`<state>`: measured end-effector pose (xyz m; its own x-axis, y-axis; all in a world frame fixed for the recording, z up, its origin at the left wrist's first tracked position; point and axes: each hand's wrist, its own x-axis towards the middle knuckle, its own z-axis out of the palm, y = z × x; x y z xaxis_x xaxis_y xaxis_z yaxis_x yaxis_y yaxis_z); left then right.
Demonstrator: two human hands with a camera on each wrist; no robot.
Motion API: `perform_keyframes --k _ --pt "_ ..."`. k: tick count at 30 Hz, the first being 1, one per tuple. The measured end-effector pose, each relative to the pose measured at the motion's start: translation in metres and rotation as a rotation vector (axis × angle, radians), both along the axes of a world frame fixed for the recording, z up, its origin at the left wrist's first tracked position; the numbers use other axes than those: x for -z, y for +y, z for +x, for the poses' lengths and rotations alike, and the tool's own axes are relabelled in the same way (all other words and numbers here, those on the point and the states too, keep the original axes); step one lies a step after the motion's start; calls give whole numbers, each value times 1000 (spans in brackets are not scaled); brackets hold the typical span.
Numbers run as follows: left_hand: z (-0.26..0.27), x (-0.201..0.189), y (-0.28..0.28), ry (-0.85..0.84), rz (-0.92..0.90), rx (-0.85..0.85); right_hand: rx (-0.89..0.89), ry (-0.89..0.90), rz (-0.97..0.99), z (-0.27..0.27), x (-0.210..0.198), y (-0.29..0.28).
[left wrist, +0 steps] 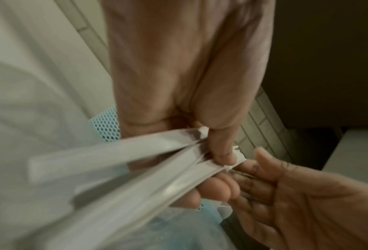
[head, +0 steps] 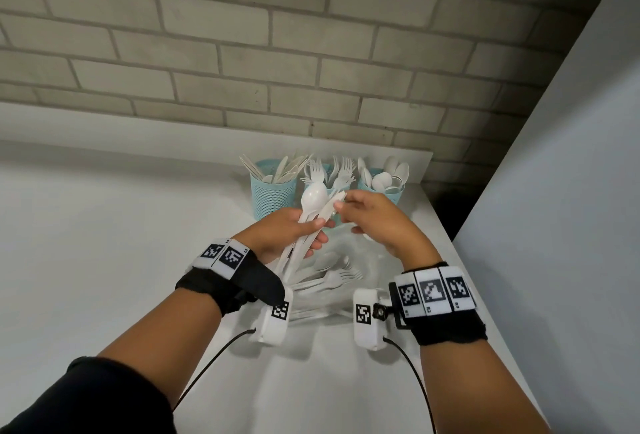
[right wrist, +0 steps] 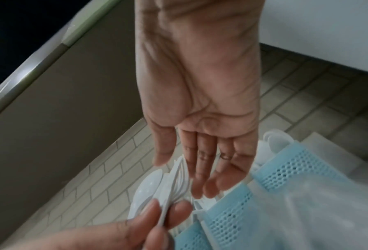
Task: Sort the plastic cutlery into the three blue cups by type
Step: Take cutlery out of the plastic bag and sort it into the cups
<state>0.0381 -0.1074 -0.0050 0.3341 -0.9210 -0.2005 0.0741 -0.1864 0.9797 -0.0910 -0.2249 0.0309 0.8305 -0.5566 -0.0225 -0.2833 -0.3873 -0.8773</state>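
Three blue mesh cups stand at the back of the white counter: the left cup (head: 273, 192) holds knives, the middle cup (head: 327, 170) forks, the right cup (head: 388, 192) spoons. My left hand (head: 317, 229) grips a bundle of white cutlery (left wrist: 136, 160) by the handles, a spoon (head: 313, 196) sticking up from it. My right hand (head: 341, 203) meets the bundle's top and pinches the tip of one white piece (head: 338, 196) between thumb and fingers; its type is unclear. In the right wrist view the right hand's fingers (right wrist: 200, 177) lie nearly straight over the bundle.
Beneath my hands a clear plastic bag (head: 367, 260) lies on the counter (head: 121, 243) with several loose forks and spoons (head: 329, 277). A brick wall (head: 277, 52) rises behind the cups. A white panel (head: 554, 191) borders the counter's right edge, with a dark gap (head: 450, 205).
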Motion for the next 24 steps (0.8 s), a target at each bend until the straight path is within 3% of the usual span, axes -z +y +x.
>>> perform_keyframes --k 2,6,13,24 --pt "0 -3 -3 69 -17 -15 30 -87 167 7 -1 -1" --pt "-2 -7 -8 182 -29 -49 68 -170 271 21 3 -2" --pt "-1 -4 -6 333 -54 -77 98 -164 287 28 9 -7" --pt "-4 4 -13 317 -82 -209 166 -140 196 36 19 -8"
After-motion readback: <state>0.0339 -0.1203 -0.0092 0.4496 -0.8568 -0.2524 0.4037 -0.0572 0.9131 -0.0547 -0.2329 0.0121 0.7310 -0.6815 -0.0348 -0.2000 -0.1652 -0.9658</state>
